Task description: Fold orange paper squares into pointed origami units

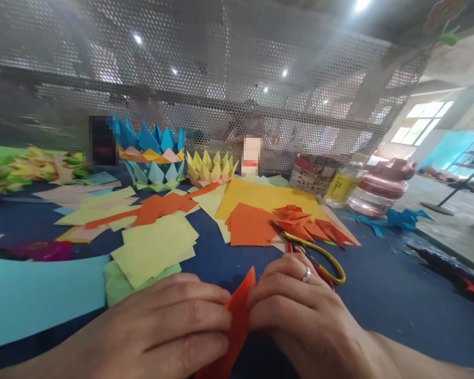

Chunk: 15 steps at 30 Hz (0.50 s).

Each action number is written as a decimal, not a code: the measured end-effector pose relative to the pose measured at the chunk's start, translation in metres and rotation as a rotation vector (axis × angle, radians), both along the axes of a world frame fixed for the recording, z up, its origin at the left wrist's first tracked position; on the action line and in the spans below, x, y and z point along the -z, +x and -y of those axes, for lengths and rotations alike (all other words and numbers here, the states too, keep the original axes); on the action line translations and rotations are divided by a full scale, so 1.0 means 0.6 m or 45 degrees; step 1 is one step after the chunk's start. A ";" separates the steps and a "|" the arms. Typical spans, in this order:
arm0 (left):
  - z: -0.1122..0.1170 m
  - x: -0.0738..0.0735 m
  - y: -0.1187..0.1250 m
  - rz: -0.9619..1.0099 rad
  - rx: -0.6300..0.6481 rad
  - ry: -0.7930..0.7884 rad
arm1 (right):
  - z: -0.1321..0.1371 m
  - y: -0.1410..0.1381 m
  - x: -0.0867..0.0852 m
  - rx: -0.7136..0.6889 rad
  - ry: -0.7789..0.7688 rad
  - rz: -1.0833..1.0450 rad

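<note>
Between my hands at the bottom middle is a folded piece of orange paper (240,316), its pointed tip facing up and away from me. My left hand (181,326) is closed on its left side, the fingers pressed against the paper. Gripping the right edge, my right hand (300,310) has curled fingers and wears a ring. The thumbs and the lower end of the paper are mostly hidden. Just beyond my right hand lie scissors (319,258) with yellow and red handles. Ahead are a stack of orange squares (250,226) and small folded orange pieces (300,223).
Pale green sheets (154,250) and a light blue sheet (43,297) lie to the left on the dark blue table (379,295). Folded paper lotuses, blue (154,139) and yellow (211,166), stand at the back. A yellow-labelled bottle (342,184) and pink jug (381,187) stand right.
</note>
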<state>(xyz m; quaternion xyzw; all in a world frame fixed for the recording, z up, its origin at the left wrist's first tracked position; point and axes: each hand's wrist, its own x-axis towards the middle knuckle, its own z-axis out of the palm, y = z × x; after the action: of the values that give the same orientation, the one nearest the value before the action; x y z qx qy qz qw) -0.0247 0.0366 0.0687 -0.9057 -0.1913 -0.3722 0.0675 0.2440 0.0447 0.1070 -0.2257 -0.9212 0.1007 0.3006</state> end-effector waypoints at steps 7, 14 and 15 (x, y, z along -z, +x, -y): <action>-0.013 -0.004 0.007 0.045 -0.018 0.082 | -0.002 -0.004 -0.002 0.041 0.016 0.147; -0.011 -0.002 0.009 0.062 0.051 0.039 | 0.005 -0.010 0.006 0.010 0.204 0.158; -0.010 -0.001 0.011 0.065 0.043 0.050 | 0.005 -0.009 0.007 0.001 0.221 0.160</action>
<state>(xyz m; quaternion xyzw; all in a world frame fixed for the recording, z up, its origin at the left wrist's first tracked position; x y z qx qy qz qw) -0.0180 0.0423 0.0694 -0.8976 -0.1701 -0.3998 0.0741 0.2383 0.0415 0.1027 -0.2049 -0.9434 0.0059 0.2607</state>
